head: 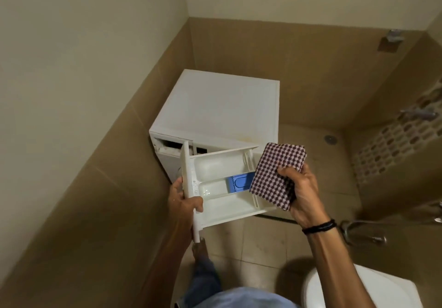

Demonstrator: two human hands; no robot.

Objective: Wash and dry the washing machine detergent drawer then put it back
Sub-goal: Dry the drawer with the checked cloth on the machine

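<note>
White plastic drawer point(222, 188) is out of the washer point(215, 114), left hand point(183, 202) gripping its front, right hand point(303, 193) clutching a checked cloth point(277, 173), so drying's on, compartments probably next.

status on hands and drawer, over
Left hand grips detergent drawer by its front panel. Right hand holds folded checked cloth at drawer's back end. Machine slot open, nothing seen blocking it.

Detergent drawer point(222, 188) in left hand point(181, 200), checked cloth point(278, 173) in right hand point(302, 193)
</note>
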